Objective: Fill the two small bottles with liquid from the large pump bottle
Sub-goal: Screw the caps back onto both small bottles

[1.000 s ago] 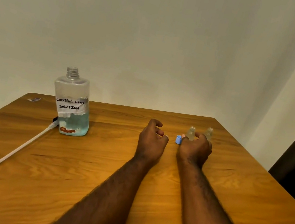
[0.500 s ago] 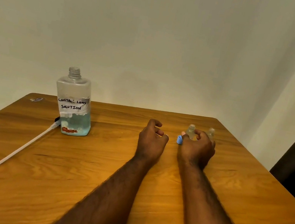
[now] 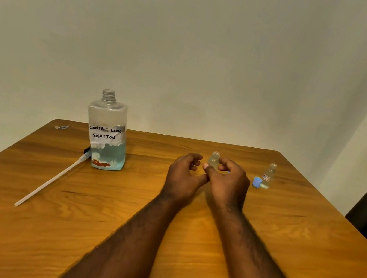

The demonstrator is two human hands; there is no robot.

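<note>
Right hand pinches one small bottle; left hand loosely curled, empty. Keep it upright nearing the large bottle.

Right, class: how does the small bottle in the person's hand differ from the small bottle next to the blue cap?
The held bottle is gripped by the right hand, fingers hiding its lower body; the free bottle stands alone beside the blue cap, fully visible. The free bottle shows a red-and-white label; none shows on the held bottle. Both are small, clear, upright and uncapped.
</note>
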